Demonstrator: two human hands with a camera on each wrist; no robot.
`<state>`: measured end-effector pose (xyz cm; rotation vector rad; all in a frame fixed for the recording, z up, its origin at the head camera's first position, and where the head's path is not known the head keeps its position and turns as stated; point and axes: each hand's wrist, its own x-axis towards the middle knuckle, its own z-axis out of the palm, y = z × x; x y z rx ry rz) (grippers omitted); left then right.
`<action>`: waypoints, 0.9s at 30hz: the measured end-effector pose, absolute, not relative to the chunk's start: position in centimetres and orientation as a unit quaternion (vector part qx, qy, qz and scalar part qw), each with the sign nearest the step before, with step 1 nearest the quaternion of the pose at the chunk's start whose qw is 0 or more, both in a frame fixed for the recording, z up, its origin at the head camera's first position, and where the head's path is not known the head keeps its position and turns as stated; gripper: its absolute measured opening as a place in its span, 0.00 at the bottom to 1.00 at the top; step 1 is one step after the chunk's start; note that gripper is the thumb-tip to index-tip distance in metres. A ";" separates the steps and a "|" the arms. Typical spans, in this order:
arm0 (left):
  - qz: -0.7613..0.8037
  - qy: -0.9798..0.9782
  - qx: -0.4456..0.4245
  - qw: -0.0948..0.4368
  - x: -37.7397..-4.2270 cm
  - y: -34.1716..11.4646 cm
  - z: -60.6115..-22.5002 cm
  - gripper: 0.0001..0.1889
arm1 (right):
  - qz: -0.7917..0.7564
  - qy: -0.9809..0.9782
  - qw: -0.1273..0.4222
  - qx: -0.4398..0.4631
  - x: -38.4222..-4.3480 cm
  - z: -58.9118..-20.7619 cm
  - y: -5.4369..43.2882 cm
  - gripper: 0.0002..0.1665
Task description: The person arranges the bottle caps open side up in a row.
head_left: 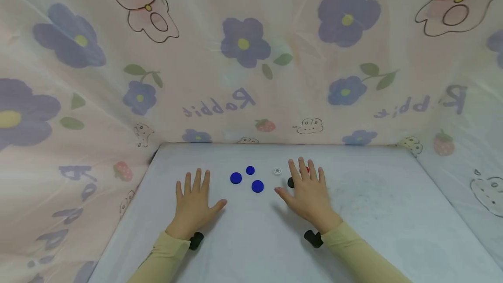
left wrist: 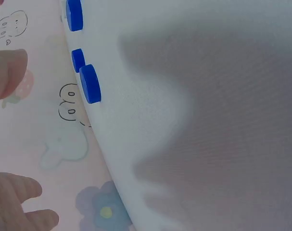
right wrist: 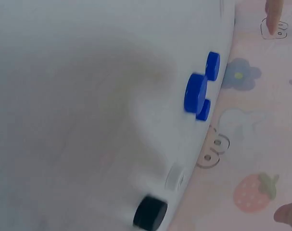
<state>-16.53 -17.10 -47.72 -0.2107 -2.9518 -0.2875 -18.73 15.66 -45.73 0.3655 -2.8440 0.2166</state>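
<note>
My left hand (head_left: pixel 193 208) is spread over the white table at left, fingers straight and nothing held. Just right of its fingertips lie two large blue round caps, one (head_left: pixel 235 178) nearer the hand and another (head_left: pixel 257 186) farther right, plus a smaller blue cap (head_left: pixel 250 170) behind them. My right hand (head_left: pixel 310 196) hovers with straight fingers apart, its shadow falling on the tabletop. A black cap (head_left: pixel 291 182) shows partly beside its index finger, and a red piece (head_left: pixel 307 169) peeks out between the fingers, mostly hidden. Left of that hand sits a white cap (head_left: pixel 277 171).
The white tabletop (head_left: pixel 243 239) ends at a curtain (head_left: pixel 298 77) printed with flowers and rabbits, which rises along the back and both sides. A black wrist device (head_left: pixel 196 240) sits under the left wrist, and another (head_left: pixel 313 238) under the right.
</note>
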 end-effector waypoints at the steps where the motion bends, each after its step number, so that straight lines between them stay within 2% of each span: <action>1: -0.099 -0.989 -0.072 0.082 -16.6 -17.1 -47.7 0.55 | 0.079 -0.979 0.134 0.129 -18.8 -45.8 15.3 0.56; 8: -0.185 -0.976 -0.090 0.071 -17.6 -17.4 -47.7 0.53 | 0.171 -0.970 0.107 0.137 -19.9 -46.4 12.3 0.57; 17: -0.349 -0.935 -0.071 -0.003 -19.7 -17.1 -48.3 0.51 | 0.315 -0.933 0.077 0.155 -22.0 -48.0 8.6 0.47; 23: -0.421 -0.904 -0.038 -0.061 -21.3 -16.3 -49.1 0.46 | 0.348 -0.926 0.024 0.146 -23.3 -49.3 7.1 0.42; 27: -0.448 -0.890 -0.037 -0.078 -22.5 -16.2 -49.8 0.45 | 0.352 -0.925 0.006 0.140 -24.1 -49.9 6.0 0.38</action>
